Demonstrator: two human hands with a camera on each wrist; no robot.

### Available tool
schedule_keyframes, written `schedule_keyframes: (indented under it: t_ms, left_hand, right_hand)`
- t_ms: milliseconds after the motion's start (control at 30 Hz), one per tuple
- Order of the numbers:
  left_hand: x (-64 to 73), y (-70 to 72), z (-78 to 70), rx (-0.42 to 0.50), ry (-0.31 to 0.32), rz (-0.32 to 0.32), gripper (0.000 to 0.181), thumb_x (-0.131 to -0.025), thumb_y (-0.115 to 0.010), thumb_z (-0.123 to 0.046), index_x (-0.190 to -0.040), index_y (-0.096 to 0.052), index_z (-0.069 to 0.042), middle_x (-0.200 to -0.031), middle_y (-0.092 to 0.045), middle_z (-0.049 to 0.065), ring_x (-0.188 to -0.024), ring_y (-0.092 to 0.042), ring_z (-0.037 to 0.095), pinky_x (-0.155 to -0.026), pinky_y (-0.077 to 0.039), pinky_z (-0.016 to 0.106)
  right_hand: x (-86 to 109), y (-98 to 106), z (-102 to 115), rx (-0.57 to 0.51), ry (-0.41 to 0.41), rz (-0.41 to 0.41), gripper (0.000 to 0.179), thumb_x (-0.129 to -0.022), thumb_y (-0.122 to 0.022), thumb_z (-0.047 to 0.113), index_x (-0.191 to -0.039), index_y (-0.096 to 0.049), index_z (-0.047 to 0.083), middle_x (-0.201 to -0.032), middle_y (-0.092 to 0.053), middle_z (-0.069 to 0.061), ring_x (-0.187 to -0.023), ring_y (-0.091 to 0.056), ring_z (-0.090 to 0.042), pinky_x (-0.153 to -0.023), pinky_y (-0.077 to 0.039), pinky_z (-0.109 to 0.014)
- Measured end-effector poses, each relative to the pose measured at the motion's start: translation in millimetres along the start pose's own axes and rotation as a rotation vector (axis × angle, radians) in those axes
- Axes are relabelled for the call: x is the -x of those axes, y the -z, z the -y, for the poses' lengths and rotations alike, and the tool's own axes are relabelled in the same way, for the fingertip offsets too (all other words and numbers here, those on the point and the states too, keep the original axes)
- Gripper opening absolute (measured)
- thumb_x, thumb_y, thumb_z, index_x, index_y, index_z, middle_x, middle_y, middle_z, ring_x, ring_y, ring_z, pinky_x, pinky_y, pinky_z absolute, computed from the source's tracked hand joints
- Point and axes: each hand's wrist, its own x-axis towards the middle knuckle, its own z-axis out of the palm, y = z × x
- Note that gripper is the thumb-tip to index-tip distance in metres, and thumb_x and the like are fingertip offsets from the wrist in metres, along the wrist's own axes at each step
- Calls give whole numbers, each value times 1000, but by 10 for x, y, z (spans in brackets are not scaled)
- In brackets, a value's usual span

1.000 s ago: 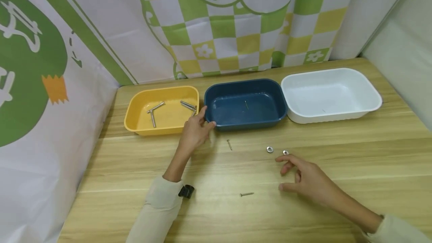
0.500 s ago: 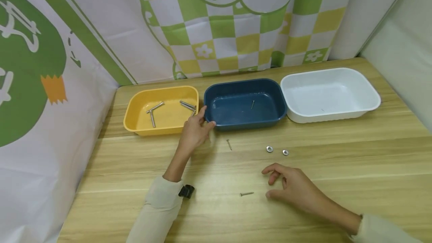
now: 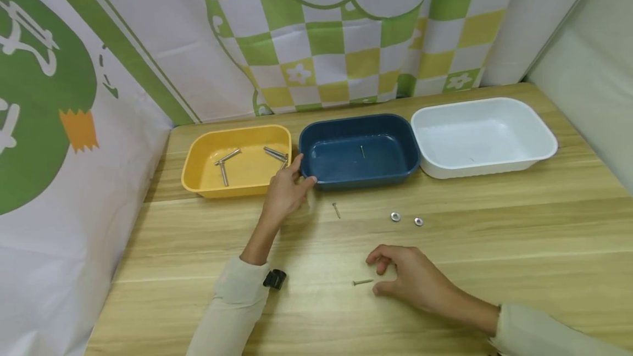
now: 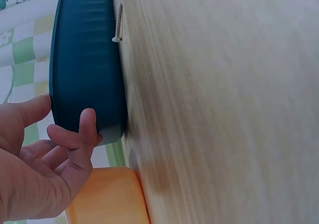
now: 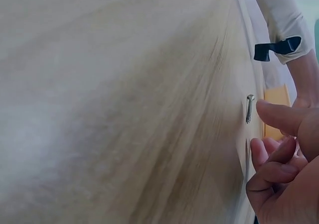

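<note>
My left hand (image 3: 286,194) holds the near left corner of the dark blue tray (image 3: 366,183), thumb at the rim in the left wrist view and several fingers bent against the end wall. A small screw (image 3: 362,151) lies inside this tray. Over the table, my right hand (image 3: 412,279) has its thumb and fingers parted, with nothing between them. Its fingertips are just right of a screw (image 3: 363,282) lying on the wood, also visible beside the thumb in the right wrist view. Another screw (image 3: 336,210) lies in front of the blue tray.
To the left stands a yellow tray (image 3: 232,191) with several silver bolts (image 3: 224,173). A white tray (image 3: 489,169) adjoins the blue one on the right. Two metal washers or nuts (image 3: 395,217) lie in front of them. A patterned curtain (image 3: 328,70) hangs behind the wooden table (image 3: 316,317).
My right hand has moved left and slightly down, from near the washers to the screw. The screw inside the blue tray has rolled right and back left. My left hand stays at the tray.
</note>
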Motion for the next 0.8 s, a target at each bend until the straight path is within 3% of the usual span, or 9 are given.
schedule_keyframes:
  t_ms: [100, 233, 333, 567, 800]
  left_hand:
    - [-4, -7, 0, 10, -2, -3, 63, -85, -61, -23, -139, -32, -11, -99, -64, 13, -51, -58, 31, -40, -40, 29]
    - [-4, -4, -13, -1, -10, 2, 63, -86, -60, -24, -140, -31, -11, -74, -64, 15, -47, -56, 30, -38, -38, 28]
    - [-3, -1, -16, -1, -7, 8, 64, -86, -60, -24, -140, -29, -12, -66, -62, 15, -47, -55, 31, -38, -37, 27]
    - [5, -1, -18, 10, 10, 7, 63, -86, -60, -24, -140, -30, -13, -74, -64, 13, -50, -56, 32, -39, -38, 27]
    - [15, 2, -19, -5, 1, 2, 63, -86, -60, -24, -140, -30, -12, -52, -50, 10, -47, -56, 30, -38, -38, 28]
  right_hand:
    - [-13, -26, 13, 20, 9, 2, 35, -61, -80, 17, -91, -63, 22, -72, -55, 14, -69, -52, -4, -68, -43, -24]
    - [-31, -51, 28, 37, 30, 4, 32, -60, -80, 16, -87, -64, 23, -72, -55, 15, -70, -52, -3, -68, -42, -25]
    - [-44, -75, 41, 49, 44, 7, 31, -60, -81, 16, -84, -64, 24, -72, -54, 16, -70, -52, -3, -67, -42, -24]
    - [-54, -132, 56, 87, 108, 3, 22, -62, -80, 15, -74, -65, 25, -71, -53, 18, -68, -51, -1, -64, -43, -23]
    - [-70, -168, 55, 121, 143, -25, 20, -65, -77, 13, -66, -63, 27, -68, -51, 19, -65, -50, 0, -63, -42, -22]
